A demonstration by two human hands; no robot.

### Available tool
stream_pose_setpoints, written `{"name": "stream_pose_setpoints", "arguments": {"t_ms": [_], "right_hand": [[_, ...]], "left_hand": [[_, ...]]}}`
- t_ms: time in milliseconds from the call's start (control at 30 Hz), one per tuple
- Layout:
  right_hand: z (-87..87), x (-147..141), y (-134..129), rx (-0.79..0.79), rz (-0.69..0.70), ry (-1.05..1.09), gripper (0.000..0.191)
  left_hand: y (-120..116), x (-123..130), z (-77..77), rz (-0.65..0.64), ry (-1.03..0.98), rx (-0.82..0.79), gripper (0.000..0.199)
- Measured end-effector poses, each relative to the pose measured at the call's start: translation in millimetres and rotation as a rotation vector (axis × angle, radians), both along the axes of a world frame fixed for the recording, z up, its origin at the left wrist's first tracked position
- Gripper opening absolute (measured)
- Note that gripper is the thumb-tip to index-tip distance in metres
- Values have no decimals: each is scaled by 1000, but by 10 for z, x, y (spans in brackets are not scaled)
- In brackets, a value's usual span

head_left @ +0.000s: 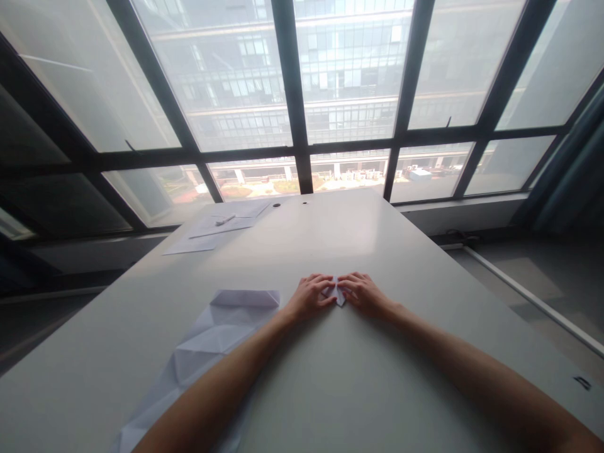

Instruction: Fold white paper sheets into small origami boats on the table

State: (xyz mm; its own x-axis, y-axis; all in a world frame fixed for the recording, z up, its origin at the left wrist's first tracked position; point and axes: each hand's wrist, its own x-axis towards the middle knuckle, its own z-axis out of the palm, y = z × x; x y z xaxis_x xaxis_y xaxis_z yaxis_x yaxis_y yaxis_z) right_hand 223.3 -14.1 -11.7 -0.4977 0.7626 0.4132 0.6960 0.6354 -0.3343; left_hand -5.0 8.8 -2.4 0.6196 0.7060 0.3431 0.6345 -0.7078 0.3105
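A small folded white paper (340, 297) lies on the white table (330, 239), between my two hands. My left hand (312, 296) grips its left side, with the fingers bent over it. On the right side, my right hand (362, 293) has its fingers closed on the same paper. The fingers cover most of the paper, and its pointed lower tip shows between them. A large creased white sheet (207, 336) spreads out to the left, partly under my left forearm.
Flat white sheets (201, 242) lie at the table's far left, with a small white object (225, 221) on top. Dark-framed windows (302, 148) stand beyond the far edge. A small dark mark (582, 382) is near the right edge.
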Motion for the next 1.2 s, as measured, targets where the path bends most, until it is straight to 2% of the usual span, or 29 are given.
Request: {"name": "stream_pose_setpoints", "arguments": {"t_ms": [1200], "right_hand": [[-21, 0, 2, 12, -11, 12, 24]], "left_hand": [[-9, -10, -10, -2, 9, 32, 32]]}}
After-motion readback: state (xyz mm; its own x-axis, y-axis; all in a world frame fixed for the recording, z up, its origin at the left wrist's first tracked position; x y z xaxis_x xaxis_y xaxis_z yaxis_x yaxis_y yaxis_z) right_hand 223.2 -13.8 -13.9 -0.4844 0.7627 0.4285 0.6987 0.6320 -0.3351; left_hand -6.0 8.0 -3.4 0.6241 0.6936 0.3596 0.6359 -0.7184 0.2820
